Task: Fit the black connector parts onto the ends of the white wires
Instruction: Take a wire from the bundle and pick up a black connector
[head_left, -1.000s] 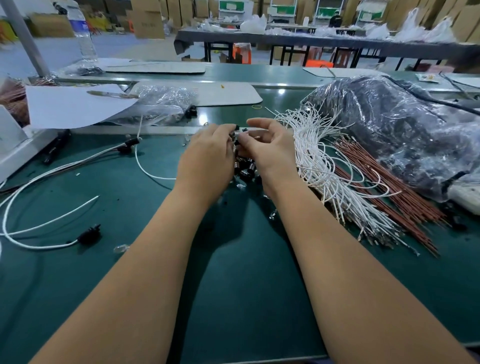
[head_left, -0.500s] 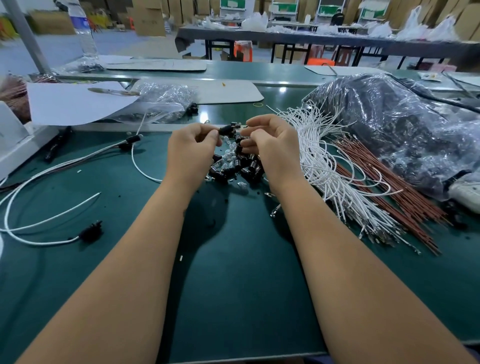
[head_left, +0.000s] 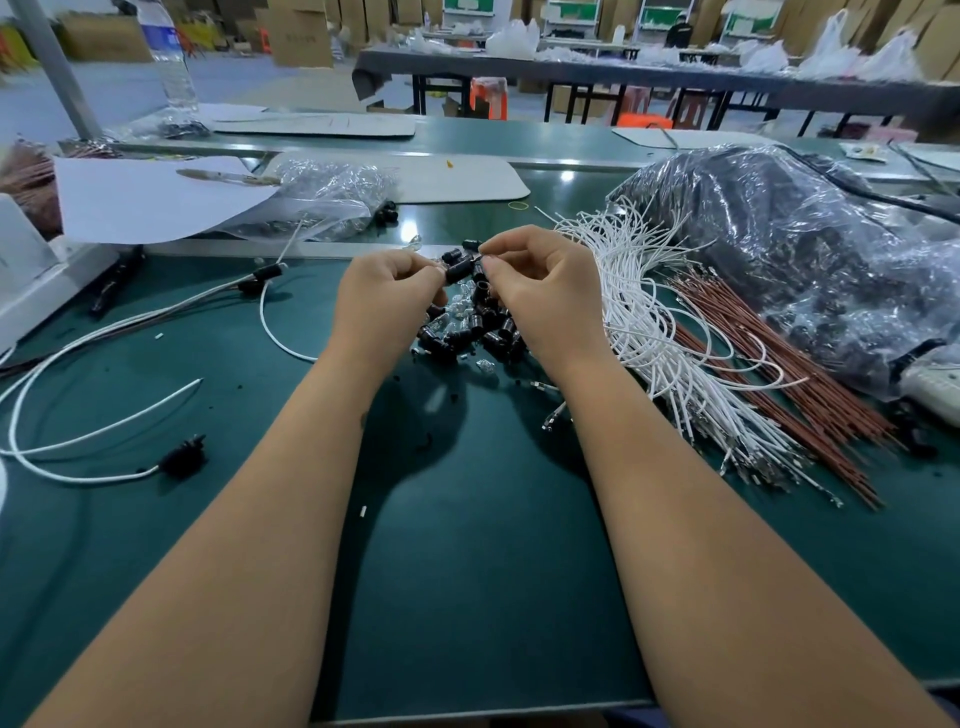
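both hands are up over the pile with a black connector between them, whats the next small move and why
Probably reach the right hand over to the bundle of white wires and draw one out. Both hands pinch a small black cylindrical connector above the loose pile of black connectors, the left hand gripping its near end, and no wire end visibly meets it, so a wire seems needed before fitting.

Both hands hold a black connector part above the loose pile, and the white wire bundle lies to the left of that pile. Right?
Not quite. The head view shows the white wire bundle lying to the right of the pile. The rest stands: left hand and right hand hold a black connector part above it.
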